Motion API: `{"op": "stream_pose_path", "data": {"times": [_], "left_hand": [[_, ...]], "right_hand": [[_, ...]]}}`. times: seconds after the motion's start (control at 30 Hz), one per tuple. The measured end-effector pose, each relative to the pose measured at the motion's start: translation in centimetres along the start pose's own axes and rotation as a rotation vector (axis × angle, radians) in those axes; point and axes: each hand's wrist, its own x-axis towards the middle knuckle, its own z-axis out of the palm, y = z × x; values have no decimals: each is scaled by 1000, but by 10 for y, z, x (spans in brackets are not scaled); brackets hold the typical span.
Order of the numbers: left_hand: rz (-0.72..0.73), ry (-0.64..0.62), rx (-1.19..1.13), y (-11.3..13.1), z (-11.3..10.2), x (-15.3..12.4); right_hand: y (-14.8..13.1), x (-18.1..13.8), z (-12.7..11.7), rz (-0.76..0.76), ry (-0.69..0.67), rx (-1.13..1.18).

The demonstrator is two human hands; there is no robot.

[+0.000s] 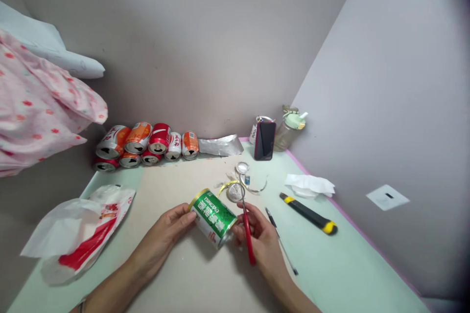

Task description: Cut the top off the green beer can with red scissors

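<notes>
My left hand [169, 227] grips a green Tsingtao can [212, 217], which lies tilted on its side above the beige board [172, 190]. Red-handled scissors [246, 225] are held in my right hand [261, 239], fingers closed round the handles, and the blades point up past the can's open lower end. Just beyond the can lie cut metal rings and a round can lid [235, 190].
Several drink cans [147, 144] are stacked along the back wall beside a flattened metal sheet [220, 145]. A phone [265, 140], a bottle [290, 129], a tissue [309, 185], a yellow-black utility knife [308, 213] and a pen [281, 239] lie to the right. A plastic bag [79, 230] lies left.
</notes>
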Motion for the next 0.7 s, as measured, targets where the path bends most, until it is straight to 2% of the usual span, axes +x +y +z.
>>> {"op": "stream_pose_path", "data": {"times": [0.2,0.5,0.7], "left_hand": [[-17,-72,-67,-2,-1,0],[16,-17,-74,-4,-1,1],[31,-51,-13,0,-1,0]], "right_hand": [[-1,-1,4,-5,-2,-17],[3,1,4,46,-75,9],[2,0,4,40,-98,4]]}}
